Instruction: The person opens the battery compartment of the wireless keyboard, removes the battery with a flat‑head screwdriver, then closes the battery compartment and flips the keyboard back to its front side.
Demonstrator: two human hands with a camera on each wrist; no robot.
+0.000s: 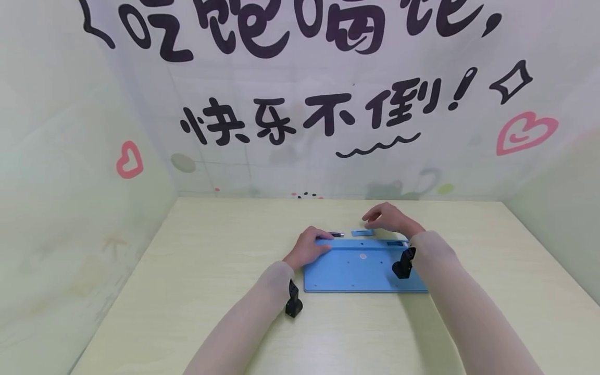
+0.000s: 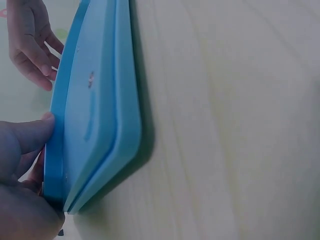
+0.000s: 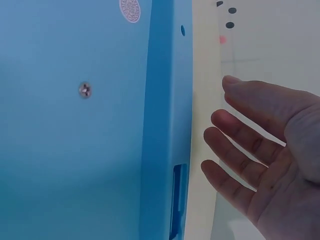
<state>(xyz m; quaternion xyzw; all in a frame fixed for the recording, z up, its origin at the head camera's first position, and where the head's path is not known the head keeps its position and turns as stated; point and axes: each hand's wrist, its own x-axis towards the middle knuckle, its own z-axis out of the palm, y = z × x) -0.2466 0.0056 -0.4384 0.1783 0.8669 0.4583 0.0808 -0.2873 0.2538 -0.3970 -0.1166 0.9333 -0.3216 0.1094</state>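
A blue keyboard (image 1: 358, 273) lies underside up on the table, its screws and a round sticker (image 3: 130, 10) showing. My left hand (image 1: 309, 247) grips its far left corner, thumb (image 2: 37, 132) on the raised edge and fingers round behind. Near the right end of that edge is an open battery slot (image 3: 177, 200). My right hand (image 1: 389, 217) hovers past the far edge, fingers loosely bent and holding nothing. A small flat blue cover (image 1: 362, 233) lies just below its fingertips. Next to my left fingertips is a small dark cylinder with a silvery end (image 1: 336, 234), apparently a battery.
The pale wooden table (image 1: 197, 291) runs back to a wall (image 1: 281, 172) hung with a printed sheet. Side walls (image 1: 70, 208) close in the left and right. A black wrist camera (image 1: 294, 302) is strapped under each sleeve; the right one (image 1: 403, 265) is over the keyboard.
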